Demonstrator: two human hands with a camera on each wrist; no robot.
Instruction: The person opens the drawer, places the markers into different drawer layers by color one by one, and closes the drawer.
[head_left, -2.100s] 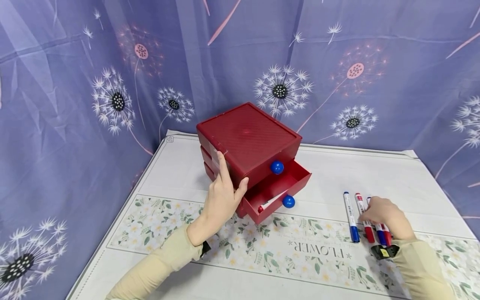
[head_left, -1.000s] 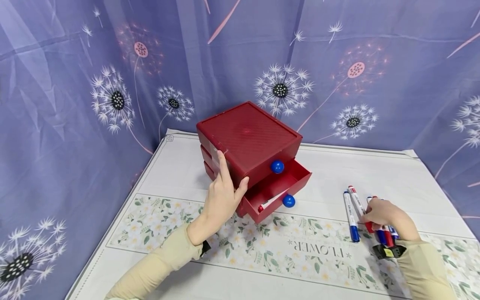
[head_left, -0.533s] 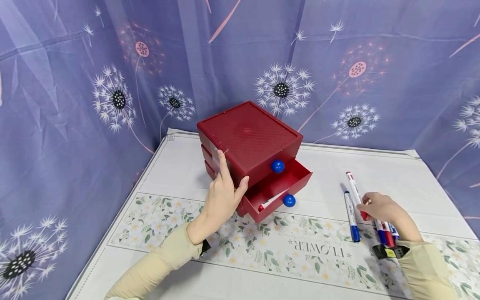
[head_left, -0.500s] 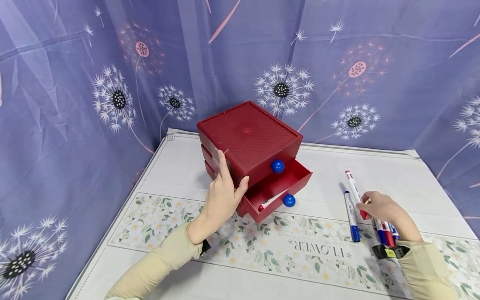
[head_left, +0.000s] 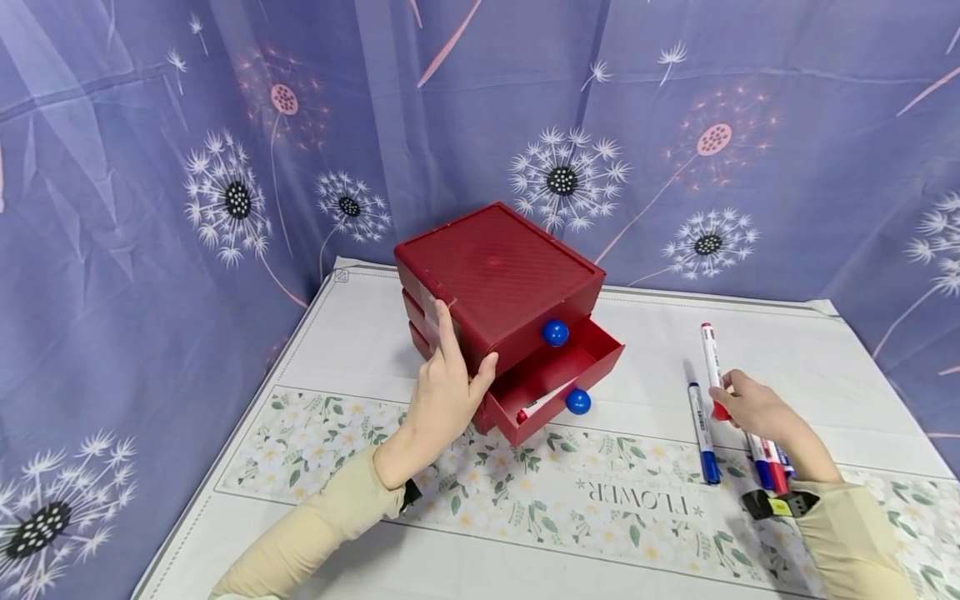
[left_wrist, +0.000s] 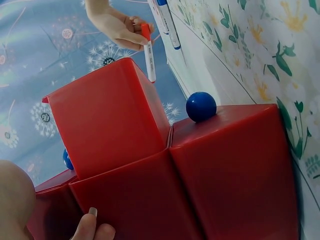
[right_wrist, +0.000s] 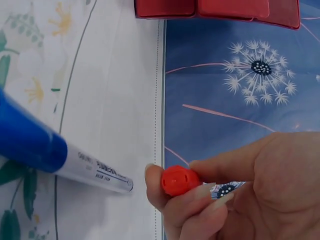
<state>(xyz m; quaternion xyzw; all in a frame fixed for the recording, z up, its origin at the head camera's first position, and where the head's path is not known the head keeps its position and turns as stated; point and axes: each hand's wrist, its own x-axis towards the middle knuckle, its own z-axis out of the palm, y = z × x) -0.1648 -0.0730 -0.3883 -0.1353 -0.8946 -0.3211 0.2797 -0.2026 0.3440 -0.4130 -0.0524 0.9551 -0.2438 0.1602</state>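
Note:
My right hand (head_left: pixel 757 410) pinches a red-capped whiteboard marker (head_left: pixel 709 357) by its cap end, lifted off the table with the barrel pointing up and away. In the right wrist view the red cap (right_wrist: pixel 179 181) sits between thumb and fingers. My left hand (head_left: pixel 437 396) rests against the side of a red drawer unit (head_left: pixel 495 267), its index finger straight along the side and its thumb at the front corner. One lower drawer (head_left: pixel 611 357) with a blue knob (head_left: pixel 578 402) stands pulled out; inside lies another red-capped marker (head_left: pixel 542 403).
A blue-capped marker (head_left: pixel 703 433) lies just left of my right hand. Several more markers (head_left: pixel 772 467) lie partly hidden under that hand and wrist. A white cloth with a flower band (head_left: pixel 630 500) covers the table, and a purple dandelion curtain (head_left: pixel 465 125) hangs behind.
My right hand has taken hold of the red-capped marker from the row and raised it, moving it away from me. The left hand and drawer unit have stayed put.

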